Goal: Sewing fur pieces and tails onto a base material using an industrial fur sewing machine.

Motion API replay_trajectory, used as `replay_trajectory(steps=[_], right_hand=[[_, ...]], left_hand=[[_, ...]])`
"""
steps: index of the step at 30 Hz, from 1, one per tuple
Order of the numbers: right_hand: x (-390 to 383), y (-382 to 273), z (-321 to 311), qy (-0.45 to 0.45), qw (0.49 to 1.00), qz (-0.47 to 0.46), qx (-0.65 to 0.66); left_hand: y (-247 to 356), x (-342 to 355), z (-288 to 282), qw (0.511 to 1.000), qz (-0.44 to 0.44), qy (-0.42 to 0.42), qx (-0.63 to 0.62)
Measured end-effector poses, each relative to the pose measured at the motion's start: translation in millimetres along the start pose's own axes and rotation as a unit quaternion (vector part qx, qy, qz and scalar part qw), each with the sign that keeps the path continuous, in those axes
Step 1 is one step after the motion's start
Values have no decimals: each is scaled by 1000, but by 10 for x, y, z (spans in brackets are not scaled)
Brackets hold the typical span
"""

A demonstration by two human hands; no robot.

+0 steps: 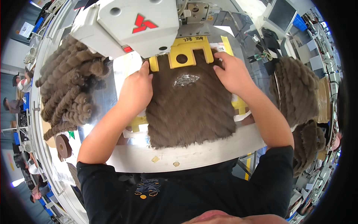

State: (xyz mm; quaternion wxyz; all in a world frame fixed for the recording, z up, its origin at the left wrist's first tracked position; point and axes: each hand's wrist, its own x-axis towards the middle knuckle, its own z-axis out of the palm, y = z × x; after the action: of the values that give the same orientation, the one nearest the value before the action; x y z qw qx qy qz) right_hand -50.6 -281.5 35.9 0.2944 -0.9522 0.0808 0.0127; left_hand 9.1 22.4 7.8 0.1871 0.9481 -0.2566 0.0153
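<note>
A brown fur panel (pixel 190 112) lies flat under the sewing machine's white head (pixel 138 30), its near edge hanging over the table's front. A small crinkled, shiny clear patch (pixel 187 80) sits on the fur. Across the panel's far end rests a yellow template (pixel 182 56) with prongs and a round hole. My left hand (pixel 138 87) grips the panel's left edge near the template's left prong, forefinger pointing forward. At the far right corner, my right hand (pixel 234 74) holds the panel's edge between thumb and fingers. The fingertips of both hands are partly hidden.
Rolled brown fur pieces (pixel 71 82) are heaped on the left, above a brown tape roll (pixel 63 145). More fur (pixel 296 89) is stacked on the right. Snips (pixel 257 56) lie near a monitor (pixel 282 15) at the back right. Other people sit far left.
</note>
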Motion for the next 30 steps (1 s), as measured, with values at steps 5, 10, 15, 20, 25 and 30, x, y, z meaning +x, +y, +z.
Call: replay_trajectory(steps=[5, 10, 15, 20, 25, 30], right_hand=[[83, -24, -7, -11, 1000, -22, -6], [72, -53, -40, -24, 998, 22, -51], [87, 144, 110, 12, 995, -66, -72], [47, 57, 53, -21, 994, -74, -83], [56, 65, 77, -28, 994, -81, -72], [70, 63, 65, 16, 995, -76, -62]], left_hand=[[-4, 124, -13, 998, -55, -27, -16], [-12, 146, -26, 996, -77, -25, -47], [-39, 187, -89, 997, -29, -69, 15], [-102, 92, -44, 999, 31, -10, 18], [-56, 54, -103, 999, 29, 16, -26], [-34, 3, -45, 999, -4, 27, -28]])
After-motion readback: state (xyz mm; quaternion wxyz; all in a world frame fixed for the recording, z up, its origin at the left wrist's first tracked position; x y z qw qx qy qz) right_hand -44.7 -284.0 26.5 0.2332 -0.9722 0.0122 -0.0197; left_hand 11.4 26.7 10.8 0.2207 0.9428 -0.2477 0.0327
